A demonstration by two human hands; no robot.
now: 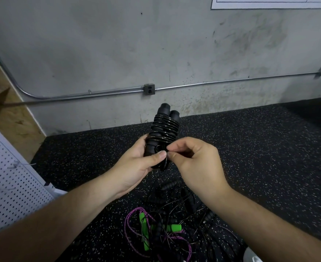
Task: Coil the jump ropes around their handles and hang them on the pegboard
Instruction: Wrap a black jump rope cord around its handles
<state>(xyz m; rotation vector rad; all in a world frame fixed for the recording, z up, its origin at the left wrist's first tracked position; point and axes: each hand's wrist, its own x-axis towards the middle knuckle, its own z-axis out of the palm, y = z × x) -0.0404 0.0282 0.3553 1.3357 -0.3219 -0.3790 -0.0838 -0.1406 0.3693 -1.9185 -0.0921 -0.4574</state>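
A black jump rope (164, 127) is wound in tight turns around its two black handles, held upright in front of me. My left hand (137, 165) grips the lower part of the handles, thumb pressed across the front. My right hand (191, 159) pinches the thin black cord's last loop beside that thumb. On the floor below lies a tangled pile of loose ropes: black-handled ones (186, 201) and a purple rope with green handles (146, 225). The white pegboard (10, 184) leans at the left edge.
Speckled black rubber flooring (260, 157) runs to a grey concrete wall (118, 53) with a metal conduit and an outlet box (149, 89). A wooden panel (8, 110) stands behind the pegboard at the left.
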